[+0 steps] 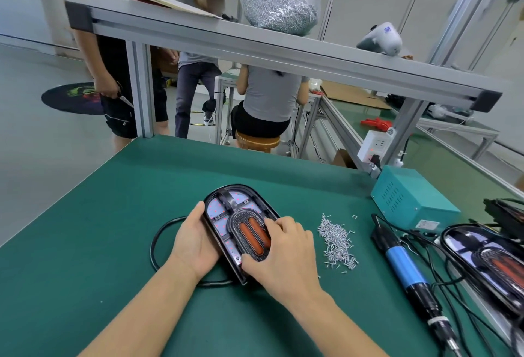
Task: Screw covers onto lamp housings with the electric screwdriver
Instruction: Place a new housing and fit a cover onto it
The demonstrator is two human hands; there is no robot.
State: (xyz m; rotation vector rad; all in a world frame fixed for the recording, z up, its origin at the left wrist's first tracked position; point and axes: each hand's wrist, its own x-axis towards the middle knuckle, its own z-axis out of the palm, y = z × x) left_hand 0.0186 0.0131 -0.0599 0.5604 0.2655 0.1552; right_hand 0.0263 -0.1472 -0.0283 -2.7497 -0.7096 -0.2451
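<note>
The lamp housing, a glossy black arch-shaped shell with a pale inner panel dotted red, lies flat on the green bench mat, and in its middle sits a ribbed black cover with two long orange slots. The left hand cups the housing's left edge with curved fingers, while the right hand presses spread fingers on the cover. To the right lie a loose heap of small silvery screws and the blue-and-black electric screwdriver, untouched.
</note>
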